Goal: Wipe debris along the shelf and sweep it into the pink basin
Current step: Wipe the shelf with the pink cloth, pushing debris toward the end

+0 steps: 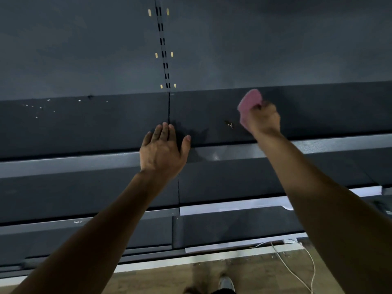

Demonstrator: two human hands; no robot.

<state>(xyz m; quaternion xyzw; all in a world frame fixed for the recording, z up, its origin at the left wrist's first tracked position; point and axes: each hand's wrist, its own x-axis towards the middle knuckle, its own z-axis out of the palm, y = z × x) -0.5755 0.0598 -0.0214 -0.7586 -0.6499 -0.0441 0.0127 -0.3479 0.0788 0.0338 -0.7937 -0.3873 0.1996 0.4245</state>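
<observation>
Both our forearms reach over the lower tiers to the dark shelf [212, 107]. Our left hand [164, 149] lies flat at its front edge, fingers straight, beside the seam [169, 109] between two panels. Right of the seam, our right hand [262, 118] clenches a pink cloth [247, 102] on the shelf; a small clump of debris [229, 124] sits just left of it. Pale specks [40, 107] lie far left of the seam.

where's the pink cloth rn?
Head view, right of centre: the pink cloth is bunched in the right hand over the top shelf, just right of a small debris clump.
</observation>
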